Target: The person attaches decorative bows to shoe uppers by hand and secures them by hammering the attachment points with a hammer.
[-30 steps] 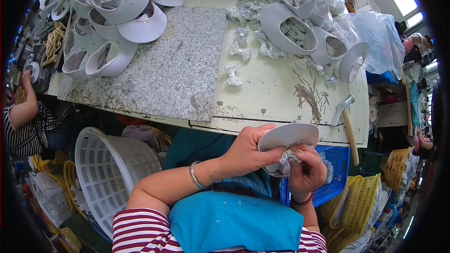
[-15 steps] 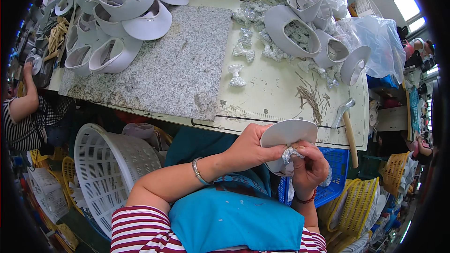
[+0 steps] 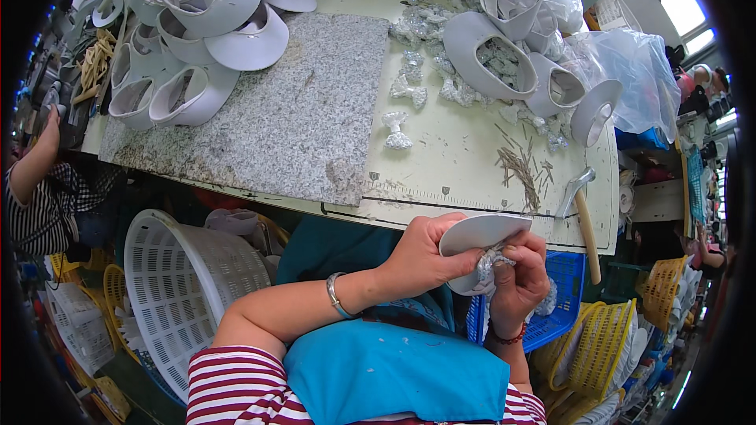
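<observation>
Just past the table's front edge, my left hand point(image 3: 429, 256) is closed on a curved white shoe upper point(image 3: 475, 238), thumb on its near face. My right hand point(image 3: 520, 279) pinches a silvery glitter bow point(image 3: 487, 264) against that upper, its fingers partly covering the bow. More glitter bows lie on the table, one loose bow point(image 3: 397, 131) closest to me and a heap point(image 3: 425, 25) farther back. White uppers point(image 3: 250, 41) are stacked at the far left, and others point(image 3: 472, 39) at the far right.
A speckled stone slab point(image 3: 260, 110) covers the table's left part. On the right lie a hammer point(image 3: 588, 236) and thin brownish slivers point(image 3: 520, 169). Below the table stand a white basket point(image 3: 228, 260), a blue basket point(image 3: 563, 323) and yellow baskets point(image 3: 606, 346). Another person's arm point(image 3: 38, 159) shows far left.
The white upper has tilted, so its face looks narrower. My right fingers have shifted slightly on the bow. At the far left the other person's arm has moved.
</observation>
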### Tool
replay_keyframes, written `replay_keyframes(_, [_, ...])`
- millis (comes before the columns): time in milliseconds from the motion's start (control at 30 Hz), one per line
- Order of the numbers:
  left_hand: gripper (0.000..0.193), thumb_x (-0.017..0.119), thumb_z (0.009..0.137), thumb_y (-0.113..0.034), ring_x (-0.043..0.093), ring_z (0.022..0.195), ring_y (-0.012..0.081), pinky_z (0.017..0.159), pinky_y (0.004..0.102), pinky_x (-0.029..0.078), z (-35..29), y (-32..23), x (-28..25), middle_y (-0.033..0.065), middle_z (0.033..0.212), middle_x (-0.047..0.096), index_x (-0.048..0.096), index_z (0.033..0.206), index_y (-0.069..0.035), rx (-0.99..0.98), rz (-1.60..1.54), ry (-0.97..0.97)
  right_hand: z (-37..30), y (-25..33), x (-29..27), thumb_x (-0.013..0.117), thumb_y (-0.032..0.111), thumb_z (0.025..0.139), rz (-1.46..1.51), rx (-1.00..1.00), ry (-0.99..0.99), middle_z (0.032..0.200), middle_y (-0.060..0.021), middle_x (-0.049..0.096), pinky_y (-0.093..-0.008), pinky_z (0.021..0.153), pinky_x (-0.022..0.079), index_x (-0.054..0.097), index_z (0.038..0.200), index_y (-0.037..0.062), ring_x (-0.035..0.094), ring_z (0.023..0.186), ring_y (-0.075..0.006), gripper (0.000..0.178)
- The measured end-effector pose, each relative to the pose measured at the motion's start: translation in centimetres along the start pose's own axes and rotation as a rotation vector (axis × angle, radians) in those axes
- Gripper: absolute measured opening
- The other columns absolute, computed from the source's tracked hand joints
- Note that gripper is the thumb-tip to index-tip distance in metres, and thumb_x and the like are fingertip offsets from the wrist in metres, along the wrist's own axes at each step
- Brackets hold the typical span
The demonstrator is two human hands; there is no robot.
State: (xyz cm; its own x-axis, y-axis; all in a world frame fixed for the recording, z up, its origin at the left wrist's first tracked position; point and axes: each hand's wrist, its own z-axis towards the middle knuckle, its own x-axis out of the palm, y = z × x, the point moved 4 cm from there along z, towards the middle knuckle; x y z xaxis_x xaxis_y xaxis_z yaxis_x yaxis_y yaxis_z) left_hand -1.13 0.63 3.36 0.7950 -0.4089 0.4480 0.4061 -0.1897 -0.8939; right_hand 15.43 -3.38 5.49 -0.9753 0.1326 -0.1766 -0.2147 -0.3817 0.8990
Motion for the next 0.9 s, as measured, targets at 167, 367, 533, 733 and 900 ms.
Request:
replay_keyframes(167, [0.021, 0.069, 0.086, -0.004, 0.058, 0.087, 0.0052, 0.076, 0.022, 0.048, -0.1, -0.3, 0.3, 0.0005, 0.099, 0.065, 0.067, 0.106, 0.0, 0.061, 0.045, -0.006, 0.9, 0.6, 0.7, 0.074, 0.01, 0.086, 0.077, -0.016, -0.053, 0.133, -0.019, 0.048, -0.0313, 0.091, 0.046, 0.065, 0.1, 0.0042, 0.056, 0.108, -0.0217, 0.018])
replay_keyframes(367, [0.017, 0.068, 0.085, -0.003, 0.06, 0.083, 0.0064, 0.072, 0.0217, 0.048, -0.4, -1.1, 0.6, 0.0019, 0.1, 0.066, 0.069, 0.102, -0.001, 0.083, 0.144, -0.016, 1.0, -0.1, -0.2, 0.075, 0.01, 0.084, 0.232, 0.117, 0.026, 0.131, -0.0185, 0.05, -0.0341, 0.096, 0.043, 0.066, 0.099, 0.0042, 0.054, 0.113, -0.0226, 0.018])
replay_keyframes(533, [0.018, 0.069, 0.084, -0.002, 0.061, 0.079, 0.0068, 0.068, 0.022, 0.048, -0.6, -1.4, 0.7, 0.0029, 0.1, 0.065, 0.07, 0.102, -0.003, 0.15, 0.227, -0.02, 0.3, -0.2, -0.5, 0.077, 0.009, 0.082, 0.215, 0.163, 0.042, 0.122, -0.0156, 0.054, -0.0317, 0.093, 0.044, 0.067, 0.099, 0.0027, 0.055, 0.108, -0.0206, 0.02])
replay_keyframes(733, [0.024, 0.071, 0.082, -0.001, 0.06, 0.076, 0.0107, 0.066, 0.0238, 0.048, -0.7, -1.7, 0.8, 0.0071, 0.098, 0.064, 0.069, 0.106, -0.004, 0.353, 0.372, -0.064, 0.3, 1.6, 0.4, 0.075, 0.002, 0.081, -0.03, 0.056, -0.023, 0.104, -0.0102, 0.058, -0.0255, 0.075, 0.047, 0.068, 0.094, -0.0004, 0.057, 0.089, -0.0164, 0.015])
replay_keyframes(900, [0.031, 0.068, 0.078, 0.004, 0.062, 0.072, 0.0183, 0.063, 0.0275, 0.049, -1.0, -2.4, 1.2, 0.0111, 0.096, 0.061, 0.067, 0.107, -0.003, 0.508, 0.502, -0.078, 0.0, 2.7, 0.6, 0.074, -0.003, 0.079, -0.218, -0.063, -0.056, 0.102, -0.0119, 0.061, -0.0257, 0.069, 0.049, 0.068, 0.093, -0.0011, 0.059, 0.083, -0.0168, 0.015])
